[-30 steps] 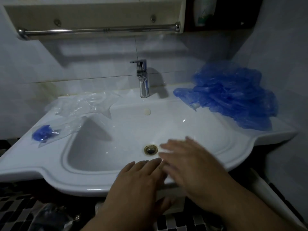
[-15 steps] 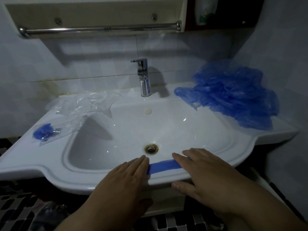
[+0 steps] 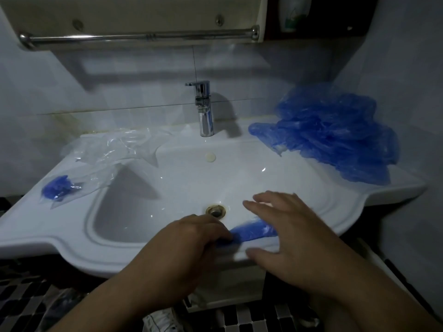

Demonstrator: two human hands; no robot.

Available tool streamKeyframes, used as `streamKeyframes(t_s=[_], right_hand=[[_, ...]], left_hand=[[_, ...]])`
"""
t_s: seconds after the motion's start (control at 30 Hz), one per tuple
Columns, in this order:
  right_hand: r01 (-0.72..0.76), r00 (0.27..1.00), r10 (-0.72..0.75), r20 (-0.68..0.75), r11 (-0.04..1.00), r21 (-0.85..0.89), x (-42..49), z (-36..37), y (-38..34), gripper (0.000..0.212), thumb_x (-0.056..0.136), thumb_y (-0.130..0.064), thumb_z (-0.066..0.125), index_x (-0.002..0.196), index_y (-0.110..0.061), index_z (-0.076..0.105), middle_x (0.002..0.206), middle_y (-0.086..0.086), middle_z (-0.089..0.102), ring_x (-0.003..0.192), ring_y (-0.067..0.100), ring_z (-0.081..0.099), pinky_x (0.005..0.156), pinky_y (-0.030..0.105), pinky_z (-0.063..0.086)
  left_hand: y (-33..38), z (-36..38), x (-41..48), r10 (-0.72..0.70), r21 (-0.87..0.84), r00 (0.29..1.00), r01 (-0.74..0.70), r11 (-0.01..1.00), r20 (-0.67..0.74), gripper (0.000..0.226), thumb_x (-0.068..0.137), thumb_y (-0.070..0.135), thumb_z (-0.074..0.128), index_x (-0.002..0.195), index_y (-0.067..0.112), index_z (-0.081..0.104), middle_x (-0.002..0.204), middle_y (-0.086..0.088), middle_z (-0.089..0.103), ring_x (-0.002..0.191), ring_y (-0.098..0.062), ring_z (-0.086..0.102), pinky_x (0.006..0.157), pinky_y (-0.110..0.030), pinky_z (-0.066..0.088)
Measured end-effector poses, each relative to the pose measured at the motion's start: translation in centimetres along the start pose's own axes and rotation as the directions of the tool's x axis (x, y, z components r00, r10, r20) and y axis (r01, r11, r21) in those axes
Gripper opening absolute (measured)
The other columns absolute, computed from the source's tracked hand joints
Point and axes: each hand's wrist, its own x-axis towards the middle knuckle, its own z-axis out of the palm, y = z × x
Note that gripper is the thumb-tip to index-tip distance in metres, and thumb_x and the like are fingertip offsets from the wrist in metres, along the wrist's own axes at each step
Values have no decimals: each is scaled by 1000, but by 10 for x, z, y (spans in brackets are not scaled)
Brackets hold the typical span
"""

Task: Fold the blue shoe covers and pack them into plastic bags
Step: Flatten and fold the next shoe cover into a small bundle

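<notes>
Hands were both flat 0.5 s ago; now I'm pinching cover [image 3: 251,232] end w/ L hand [image 3: 189,245], R hand [image 3: 287,233] staying open, fingers straight over other end, so prob. next fold is starting.

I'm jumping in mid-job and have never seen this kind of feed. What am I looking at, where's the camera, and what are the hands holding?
No machine here: these are a person's two bare hands, filmed by one head-worn camera looking down. They work at the front rim of a white sink. A pile of loose blue shoe covers lies on its right rear corner; clear plastic bags lie on the left, one already holding a blue bundle. The left hand pinches one end of a folded shoe cover on the rim; the right hand is open and flat over the other end.
</notes>
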Motion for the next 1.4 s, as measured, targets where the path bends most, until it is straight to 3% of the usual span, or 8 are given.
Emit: streamKeyframes(t_s=[0.07,0.17,0.37,0.6,0.73,0.83,1.17,1.4], right_hand=[[46,989,-33,-146,995,89,0,-2,1,50,79,-50,50,126,-35,57,114,-22,52,110,0,46,98,27,44],[63,990,-47,-135,990,123,0,1,1,35,76,-29,51,107,-31,68,87,-19,58,90,2,52,80,23,48],[74,993,-61,-100,988,134,4,12,6,53,77,-23,46,128,-31,59,122,-21,58,116,-2,47,104,17,35],[156,987,-134,-93,939,308,0,7,4,21,77,-12,68,87,-30,70,90,-17,62,87,5,64,77,29,54],[215,974,-226,-9,915,342,-4,3,-3,27,66,-23,77,88,-35,69,94,-17,57,95,4,59,80,29,53],[235,969,-247,19,939,253,-6,5,-5,30,64,-31,81,92,-36,71,95,-19,53,99,0,52,82,14,44],[243,969,-245,-25,936,254,-9,12,-11,22,76,-50,61,81,-31,72,88,-16,52,95,3,51,75,10,36],[135,990,-120,-76,964,231,-4,17,-6,27,79,-39,63,62,-19,57,81,-9,52,86,8,50,70,20,39]], left_hand=[[0,-2,1,10,9,1000,-10,1000,19,34,86,33,47,113,40,65,109,21,61,98,-1,56,86,-27,47],[-3,-1,0,23,-31,999,-22,999,30,42,82,28,42,113,40,67,105,22,58,97,0,53,84,-21,45],[-5,-6,-1,72,-110,997,-69,992,22,46,79,28,36,110,37,69,114,23,49,108,3,45,90,-10,34],[-6,5,2,17,-273,1000,-19,962,-9,19,84,24,62,100,31,71,107,20,61,102,-2,61,88,-29,50],[-6,11,2,-9,-306,999,-4,952,-42,20,79,38,63,96,31,70,102,17,63,97,-4,63,84,-33,53],[-5,11,2,-24,-290,998,4,957,-66,17,79,39,64,95,33,69,100,18,63,96,-4,63,82,-32,52],[-6,13,3,-71,-244,995,51,969,-73,13,82,38,64,94,35,67,99,19,63,95,-3,62,82,-32,51],[-1,4,0,-38,-471,999,28,882,-11,37,93,46,44,96,20,70,100,2,66,101,-21,62,88,-46,47]])
